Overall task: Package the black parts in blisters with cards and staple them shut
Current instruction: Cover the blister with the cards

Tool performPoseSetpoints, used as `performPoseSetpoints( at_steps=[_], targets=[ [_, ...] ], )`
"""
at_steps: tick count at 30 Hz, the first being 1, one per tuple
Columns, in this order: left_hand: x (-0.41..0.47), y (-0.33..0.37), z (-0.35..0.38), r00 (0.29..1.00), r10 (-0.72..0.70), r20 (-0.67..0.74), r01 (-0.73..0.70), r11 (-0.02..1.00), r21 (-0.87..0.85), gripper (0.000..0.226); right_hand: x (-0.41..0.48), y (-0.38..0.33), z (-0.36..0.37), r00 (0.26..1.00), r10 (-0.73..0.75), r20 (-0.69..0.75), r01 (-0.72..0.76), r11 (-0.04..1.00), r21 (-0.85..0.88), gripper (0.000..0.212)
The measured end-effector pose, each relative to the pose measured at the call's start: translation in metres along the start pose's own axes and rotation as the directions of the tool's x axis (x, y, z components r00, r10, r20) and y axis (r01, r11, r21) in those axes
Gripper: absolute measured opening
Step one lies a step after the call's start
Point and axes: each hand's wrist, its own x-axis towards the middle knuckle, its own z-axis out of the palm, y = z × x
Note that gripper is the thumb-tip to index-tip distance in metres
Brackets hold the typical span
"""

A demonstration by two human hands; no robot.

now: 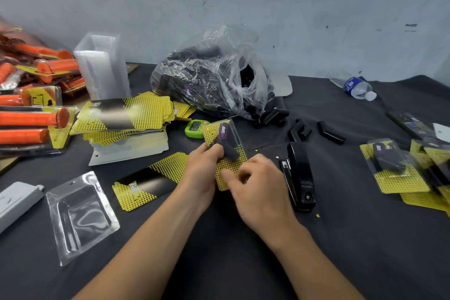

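The left hand (207,162) grips the blister (230,162) by its side while the right hand (254,185) pinches the lower edge, probably holding it closed for the stapler (298,178) just to their right.

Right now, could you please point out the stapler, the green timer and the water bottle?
stapler (298,175): head view, middle of its black top arm.
green timer (195,128): head view, its display face.
water bottle (350,86): head view, its blue label.

Your bare forearms reach forward and converge, your left hand (203,165) curled, fingers and thumb gripping the pack (232,162) at its left side, your right hand (258,190) knuckles-up, pinching its near corner.
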Motion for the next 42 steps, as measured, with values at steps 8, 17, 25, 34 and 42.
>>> performPoseSetpoints(
  at_steps=[8,17,25,34,42],
  targets=[
    [-0.003,0.009,0.0,0.97,0.025,0.243,0.009,0.99,-0.138,0.05,0.013,0.014,-0.011,0.931,0.333,0.149,-0.361,0.781,0.509,0.021],
    [-0.006,0.009,-0.003,0.936,-0.125,0.33,0.155,0.986,-0.066,0.056,0.013,0.02,-0.012,0.98,0.104,-0.168,-0.034,0.926,0.376,0.029],
    [-0.01,0.011,-0.003,0.941,-0.141,0.307,0.196,0.968,-0.157,0.028,0.011,0.018,-0.013,0.95,0.085,-0.301,0.011,0.953,0.304,0.024],
    [-0.006,0.013,-0.008,0.945,-0.03,0.326,0.103,0.972,-0.211,0.034,0.014,0.021,-0.013,0.945,0.172,-0.279,-0.047,0.914,0.403,0.028],
    [-0.003,0.011,-0.008,0.968,0.087,0.234,-0.053,0.987,-0.149,0.027,0.013,0.025,-0.011,0.976,0.201,0.086,-0.218,0.934,0.283,0.02]
  ],
)
